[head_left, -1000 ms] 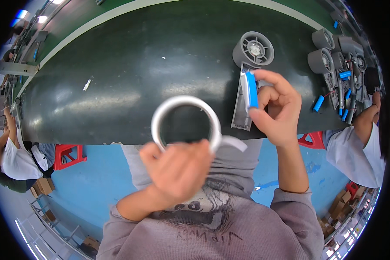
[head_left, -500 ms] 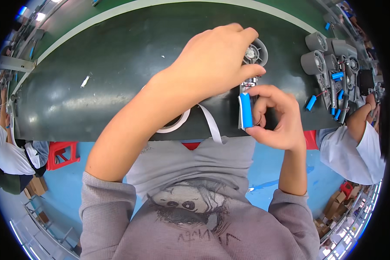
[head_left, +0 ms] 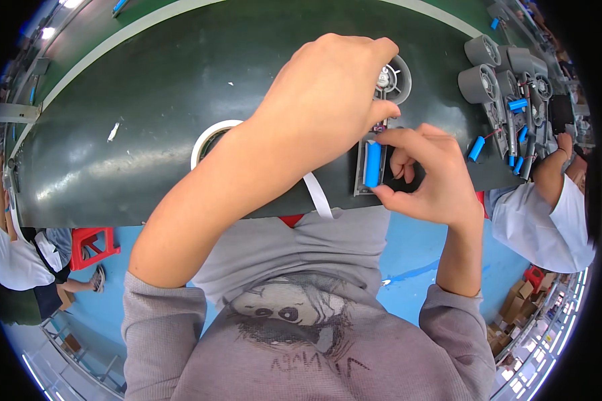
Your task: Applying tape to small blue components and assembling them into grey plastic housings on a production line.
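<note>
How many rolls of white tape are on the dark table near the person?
1: a white tape roll lies on the dark table, partly covered from view by the left forearm. Another could be hidden beneath that arm.

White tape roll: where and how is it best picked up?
Probably pinch the tape roll by its exposed left rim, coming from the left, thumb inside the hole: its ring faces up, and the left forearm hides the other side.
</note>
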`<state>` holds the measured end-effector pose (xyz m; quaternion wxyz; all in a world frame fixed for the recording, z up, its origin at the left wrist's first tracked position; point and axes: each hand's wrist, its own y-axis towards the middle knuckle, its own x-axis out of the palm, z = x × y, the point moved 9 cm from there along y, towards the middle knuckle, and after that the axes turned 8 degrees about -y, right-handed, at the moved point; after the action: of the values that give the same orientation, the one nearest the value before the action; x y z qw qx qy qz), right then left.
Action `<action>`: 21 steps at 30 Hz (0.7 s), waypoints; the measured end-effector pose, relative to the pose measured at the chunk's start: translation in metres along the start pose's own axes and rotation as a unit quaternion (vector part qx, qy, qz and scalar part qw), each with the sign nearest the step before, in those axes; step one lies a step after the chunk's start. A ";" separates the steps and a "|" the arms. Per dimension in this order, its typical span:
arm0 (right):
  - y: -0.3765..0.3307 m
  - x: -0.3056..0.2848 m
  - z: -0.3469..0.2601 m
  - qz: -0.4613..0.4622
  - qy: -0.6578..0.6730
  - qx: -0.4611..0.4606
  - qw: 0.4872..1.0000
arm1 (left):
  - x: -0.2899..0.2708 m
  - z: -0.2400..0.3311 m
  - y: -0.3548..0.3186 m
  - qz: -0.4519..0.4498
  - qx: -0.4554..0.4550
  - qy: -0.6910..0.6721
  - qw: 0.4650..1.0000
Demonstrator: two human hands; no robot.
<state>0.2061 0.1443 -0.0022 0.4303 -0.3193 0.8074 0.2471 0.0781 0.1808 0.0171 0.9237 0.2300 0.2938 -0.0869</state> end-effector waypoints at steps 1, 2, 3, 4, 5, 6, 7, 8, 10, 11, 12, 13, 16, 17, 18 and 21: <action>0.001 0.001 -0.002 -0.001 -0.001 0.000 1.000 | 0.000 0.000 -0.001 0.001 -0.001 -0.001 1.000; 0.002 0.002 -0.003 0.001 -0.020 0.002 1.000 | -0.001 0.000 -0.001 0.001 0.002 -0.003 1.000; 0.003 0.003 -0.004 0.004 -0.038 0.002 0.999 | -0.001 0.000 -0.002 0.002 0.004 -0.003 1.000; 0.002 0.003 -0.005 0.003 -0.037 0.001 0.999 | -0.001 -0.001 -0.002 0.002 0.003 -0.003 1.000; 0.002 0.004 -0.007 -0.003 -0.054 0.007 0.998 | 0.000 -0.002 -0.003 -0.001 0.001 -0.001 1.000; 0.002 0.003 -0.008 -0.008 -0.074 0.013 0.997 | 0.000 -0.002 -0.003 -0.004 0.001 -0.001 1.000; 0.002 0.002 -0.009 -0.010 -0.075 0.014 0.997 | -0.001 -0.002 -0.004 -0.003 0.001 -0.003 1.000; 0.001 0.003 -0.006 -0.019 -0.030 0.027 0.999 | 0.000 -0.003 -0.005 -0.004 -0.001 -0.001 1.000; -0.002 -0.001 -0.003 -0.026 0.008 0.039 0.999 | -0.002 -0.002 -0.005 -0.001 0.003 -0.001 1.000; -0.007 -0.009 0.007 0.020 0.052 0.084 0.995 | -0.003 -0.002 -0.006 0.000 0.001 -0.004 1.000; -0.014 -0.017 0.017 0.065 0.095 0.129 0.985 | -0.002 -0.001 -0.005 0.001 0.001 -0.010 1.000; -0.021 -0.016 0.027 0.110 0.116 0.164 0.973 | -0.001 -0.001 -0.004 0.002 0.004 -0.013 1.000; -0.015 0.009 0.029 0.066 0.189 0.243 0.949 | 0.000 -0.001 0.001 0.005 0.015 -0.003 1.000; -0.009 0.009 0.024 0.043 0.137 0.238 0.961 | 0.000 -0.003 0.004 0.002 0.012 -0.002 1.000; -0.005 0.011 0.023 0.044 0.136 0.238 0.961 | -0.001 -0.005 0.004 0.000 0.006 0.001 1.000; 0.008 0.021 0.023 0.012 0.146 0.253 0.956 | -0.008 -0.016 0.003 -0.018 -0.054 -0.011 0.998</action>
<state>0.2035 0.1587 -0.0307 0.3720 -0.2230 0.9010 -0.0096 0.0646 0.1913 0.0111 0.9361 0.1735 0.2923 -0.0904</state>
